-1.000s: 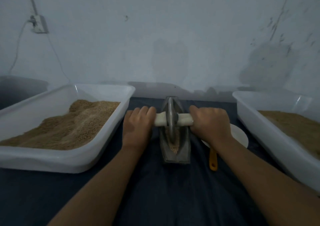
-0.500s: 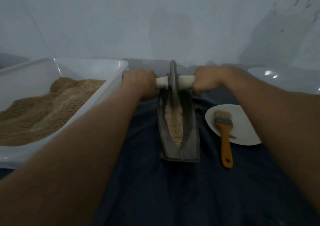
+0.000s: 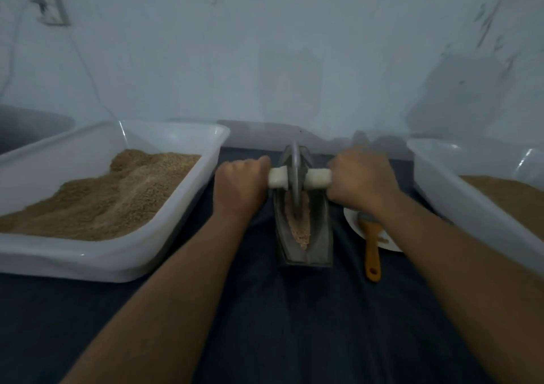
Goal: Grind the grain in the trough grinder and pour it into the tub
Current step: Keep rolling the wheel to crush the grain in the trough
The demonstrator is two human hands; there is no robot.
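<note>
Presently I am observing one trough grinder [image 3: 303, 230] lying centrally on the dark cloth [image 3: 279, 310], its long axis running away from me toward the wall. Grain [image 3: 300, 230] is sitting in the channel, and one wheel [image 3: 295, 180] is standing upright in it toward the far end. My left hand [image 3: 240, 185] and right hand [image 3: 360, 177] are each clenching one end of the pale handle [image 3: 316, 177], which is lying crosswise to the trough, both hands equally near. Two white tubs are flanking it: the left tub [image 3: 188, 227] and the right tub [image 3: 459, 204], both holding meal. One brush [image 3: 371, 245] is resting on one plate [image 3: 351, 221] just right.
</note>
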